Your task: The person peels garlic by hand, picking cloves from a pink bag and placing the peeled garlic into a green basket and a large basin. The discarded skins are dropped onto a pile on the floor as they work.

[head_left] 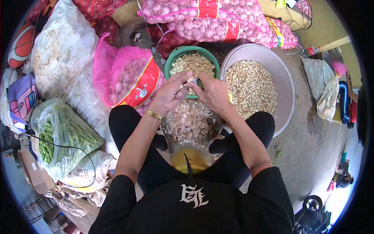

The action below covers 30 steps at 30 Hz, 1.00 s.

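Note:
My left hand (171, 93), with a gold watch on the wrist, is closed in a pinch on a garlic clove (189, 80), mostly covered by the fingers. Meeting it fingertip to fingertip, my right hand (213, 93) is closed around what looks like a small knife (196, 80); little of it shows. Both hands are over the near rim of a green plastic basket (170, 64) containing peeled garlic cloves (194, 64). To the right, a large pale tub (286, 89) holds many unpeeled cloves (251, 87). Papery garlic skins (189, 121) lie heaped on the floor below my hands.
An open pink mesh sack of garlic (128, 78) stands left, and full garlic sacks (218, 23) lie behind the basket. A bag of green pods (64, 134) and a white sack (64, 54) are farther left. Between my legs is a yellow round object (194, 156).

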Each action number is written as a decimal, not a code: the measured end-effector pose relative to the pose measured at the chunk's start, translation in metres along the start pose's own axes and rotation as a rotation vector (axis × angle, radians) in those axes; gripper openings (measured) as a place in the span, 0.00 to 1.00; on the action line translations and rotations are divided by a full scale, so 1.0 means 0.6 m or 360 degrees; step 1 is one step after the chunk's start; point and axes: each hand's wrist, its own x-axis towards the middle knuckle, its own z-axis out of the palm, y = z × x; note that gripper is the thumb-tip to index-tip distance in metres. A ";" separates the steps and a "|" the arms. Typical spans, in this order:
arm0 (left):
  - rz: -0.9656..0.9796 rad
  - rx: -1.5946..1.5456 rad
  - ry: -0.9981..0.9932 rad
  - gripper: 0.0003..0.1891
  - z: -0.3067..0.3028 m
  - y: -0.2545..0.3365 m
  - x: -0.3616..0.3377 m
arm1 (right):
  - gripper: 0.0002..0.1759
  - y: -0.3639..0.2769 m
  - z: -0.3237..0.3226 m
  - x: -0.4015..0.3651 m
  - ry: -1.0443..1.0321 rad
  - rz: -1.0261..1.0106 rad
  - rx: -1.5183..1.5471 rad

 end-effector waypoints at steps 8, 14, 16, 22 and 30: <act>0.0079 -0.0197 0.0140 0.11 0.000 -0.025 -0.011 | 0.22 0.002 0.009 0.008 0.0077 -0.0106 -0.0027; 0.0208 -0.0163 -0.0126 0.19 0.011 -0.011 -0.031 | 0.20 0.002 0.007 0.014 0.0170 -0.0023 0.0158; 0.0200 -0.0053 -0.0175 0.21 0.001 -0.006 -0.030 | 0.20 0.003 -0.002 0.016 0.0147 0.0025 0.0206; 0.0236 0.0229 -0.0151 0.19 0.002 -0.014 -0.026 | 0.22 0.011 -0.012 0.018 0.0175 0.0009 0.0123; 0.0220 0.0007 -0.0052 0.14 -0.001 -0.020 -0.018 | 0.23 0.013 -0.003 -0.001 0.0014 -0.0274 -0.0122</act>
